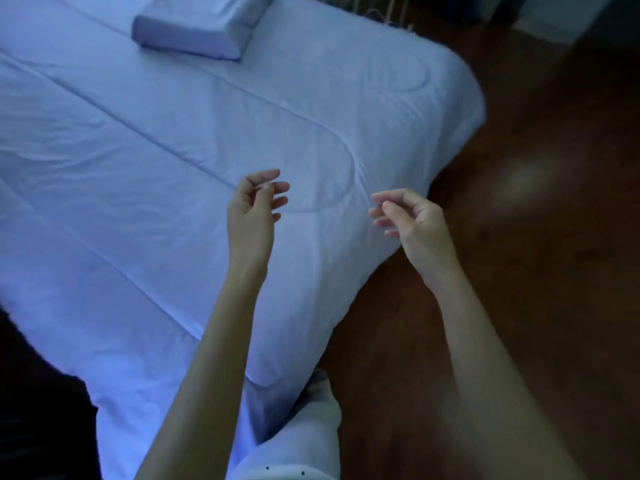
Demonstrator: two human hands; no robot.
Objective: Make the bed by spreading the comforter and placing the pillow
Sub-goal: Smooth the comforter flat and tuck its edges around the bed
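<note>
A pale quilted comforter point(166, 161) lies spread flat over the bed and hangs over its right side and near corner. A rectangular pillow point(197, 26) in a pale case rests on top of it at the far end. My left hand point(254, 209) hovers above the comforter near the bed's right side, fingers loosely curled and apart, holding nothing. My right hand point(407, 220) hovers level with it over the bed's edge, fingers also loosely curled and empty. Neither hand touches the fabric.
Dark wooden floor point(536, 220) runs along the right side of the bed. My leg in light trousers point(304, 427) stands against the near corner. A white metal frame point(374, 8) shows beyond the bed's far end. Dark shadow fills the lower left.
</note>
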